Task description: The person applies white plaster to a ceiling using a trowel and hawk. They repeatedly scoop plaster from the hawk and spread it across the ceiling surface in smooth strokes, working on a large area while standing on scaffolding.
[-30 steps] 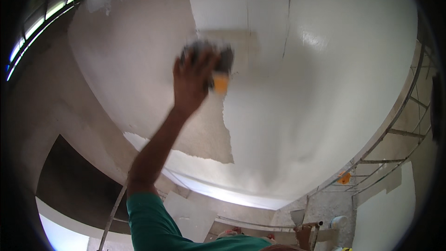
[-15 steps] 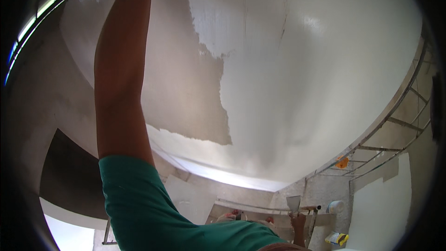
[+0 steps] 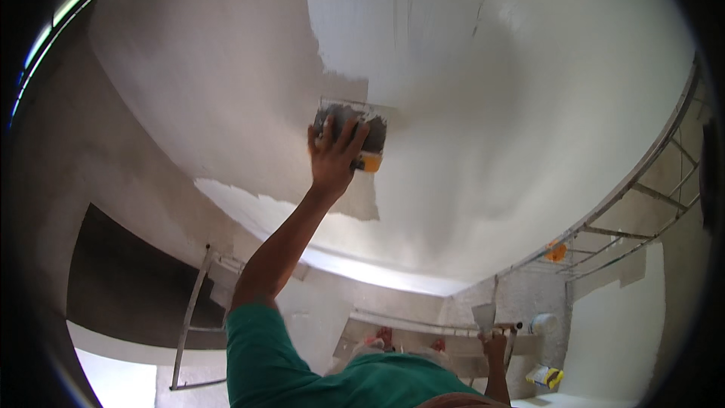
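- Two hands, two tools: the left hand [image 3: 332, 169] is raised, its fingers spread over the dark back of a broad filling blade [image 3: 375, 136]; the right hand [image 3: 495, 347], low at right, has its fingers closed around a putty knife [image 3: 484, 316], blade upward.
- Position: the broad filling blade lies at the border between a white coat [image 3: 468, 181] and a grey-brown patch [image 3: 226, 91]; whether its whole edge touches cannot be told.
- Handling (judged): the broad filling blade is probably light, its plate thin and stiff with slight spring; smeared filler may make it slippery. Its orange grip [image 3: 370, 162] and the back of the plate offer the best hold.
- Compared with half a second earlier: the left forearm [image 3: 294, 230] then ran beyond the upper edge of view, hand and tool unseen; both now show near mid-view. The right hand and putty knife remain low at right.
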A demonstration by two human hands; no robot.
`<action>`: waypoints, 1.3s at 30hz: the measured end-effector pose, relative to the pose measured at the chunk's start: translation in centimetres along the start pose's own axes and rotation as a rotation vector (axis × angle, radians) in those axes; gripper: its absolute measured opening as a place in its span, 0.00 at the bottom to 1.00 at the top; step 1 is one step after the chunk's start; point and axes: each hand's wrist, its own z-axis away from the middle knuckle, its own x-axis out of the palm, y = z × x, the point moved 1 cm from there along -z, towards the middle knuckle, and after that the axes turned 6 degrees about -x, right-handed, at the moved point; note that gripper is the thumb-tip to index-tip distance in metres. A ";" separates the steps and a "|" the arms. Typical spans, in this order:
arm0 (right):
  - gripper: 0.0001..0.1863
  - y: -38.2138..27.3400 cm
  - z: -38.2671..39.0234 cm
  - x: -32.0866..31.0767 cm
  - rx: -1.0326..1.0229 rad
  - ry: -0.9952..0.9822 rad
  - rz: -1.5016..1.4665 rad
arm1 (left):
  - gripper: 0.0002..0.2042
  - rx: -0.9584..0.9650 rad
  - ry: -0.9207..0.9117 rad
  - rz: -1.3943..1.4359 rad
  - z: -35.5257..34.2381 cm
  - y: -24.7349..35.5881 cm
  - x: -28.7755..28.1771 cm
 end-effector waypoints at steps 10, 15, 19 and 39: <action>0.15 -2.8 0.7 0.7 0.050 0.014 -0.226 | 0.30 0.182 0.672 -0.058 -35.2 -1.3 -25.5; 0.18 -0.3 0.6 2.8 0.128 -0.039 -0.217 | 0.29 0.078 0.400 -0.037 -40.7 1.6 -31.3; 0.20 1.0 1.6 2.3 0.192 -0.078 -0.188 | 0.28 0.095 0.314 -0.078 -39.2 2.0 -29.0; 0.15 5.2 1.3 2.3 0.139 -0.065 -0.074 | 0.35 0.139 0.095 -0.028 -9.1 4.9 -10.8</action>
